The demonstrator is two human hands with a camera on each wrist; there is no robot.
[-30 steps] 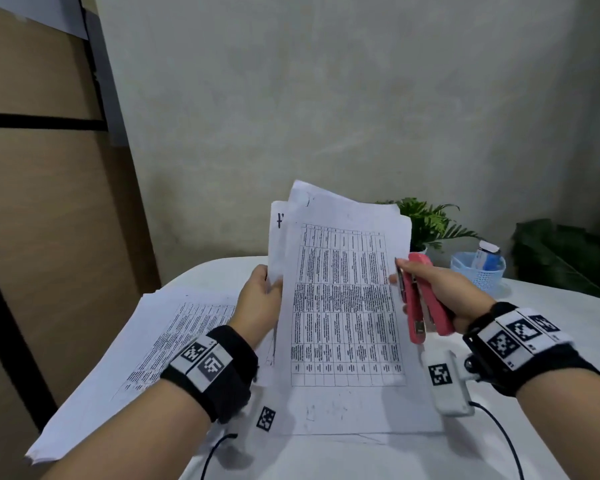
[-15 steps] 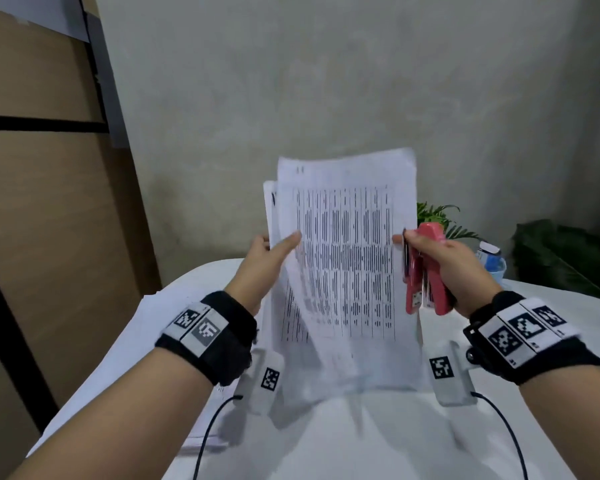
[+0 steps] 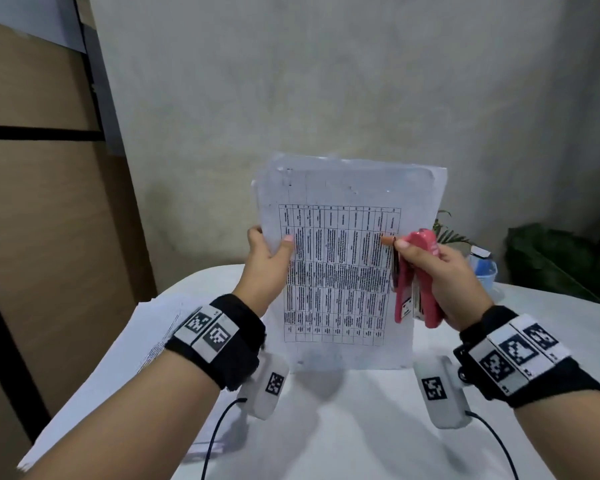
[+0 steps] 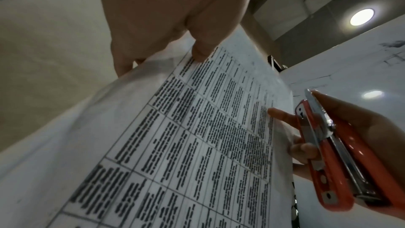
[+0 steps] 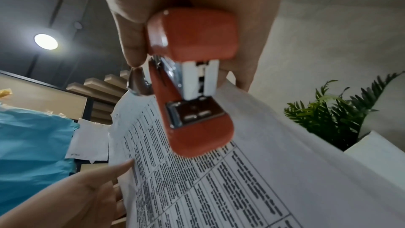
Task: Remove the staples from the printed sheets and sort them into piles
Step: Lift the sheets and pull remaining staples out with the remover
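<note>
Printed sheets (image 3: 343,271) stand upright above the white surface (image 3: 361,427), bottom edge near or on it. The left hand (image 3: 265,268) pinches their left edge. The right hand (image 3: 440,275) grips a red stapler (image 3: 416,282), one fingertip touching the sheets' right edge. More sheets (image 3: 125,368) lie stacked at left.

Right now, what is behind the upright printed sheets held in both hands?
Behind the white printed table sheets, only green plant fronds and a pale blue basket show past the right edge. The left hand's fingers behind the sheets and the white table's far edge are covered.
</note>
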